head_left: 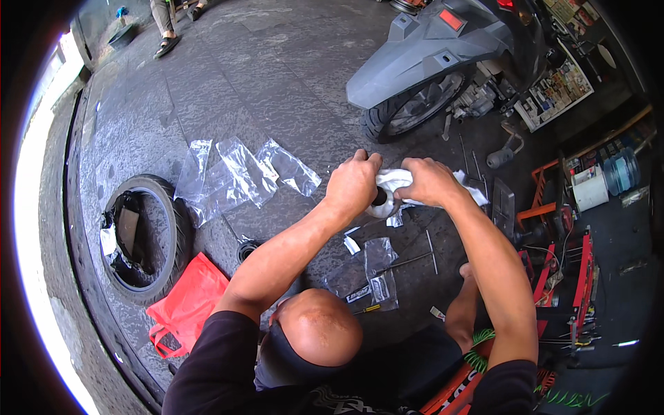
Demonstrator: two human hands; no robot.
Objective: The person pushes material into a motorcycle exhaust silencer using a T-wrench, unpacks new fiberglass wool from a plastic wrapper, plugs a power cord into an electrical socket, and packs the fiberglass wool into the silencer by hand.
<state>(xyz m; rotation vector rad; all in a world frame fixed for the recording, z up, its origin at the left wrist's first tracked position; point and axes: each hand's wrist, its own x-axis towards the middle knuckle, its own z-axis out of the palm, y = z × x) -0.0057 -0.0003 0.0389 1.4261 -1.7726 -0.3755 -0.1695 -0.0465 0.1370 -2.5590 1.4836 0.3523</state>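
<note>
My left hand is closed around a dark, rounded part, mostly hidden by my fingers. Beside it, my right hand grips a crumpled white cloth that wraps against this part, with a silvery curved piece below. Clear plastic bags lie on the dark tiled floor left of my hands. Below my hands lie small white scraps, another clear bag, a yellow-handled screwdriver and a T-handled tool.
A grey scooter stands at upper right. A loose tyre and red bag lie left, near a bright doorway edge. Red tool racks, a white bucket and water jug are right. Another person's feet are at top left.
</note>
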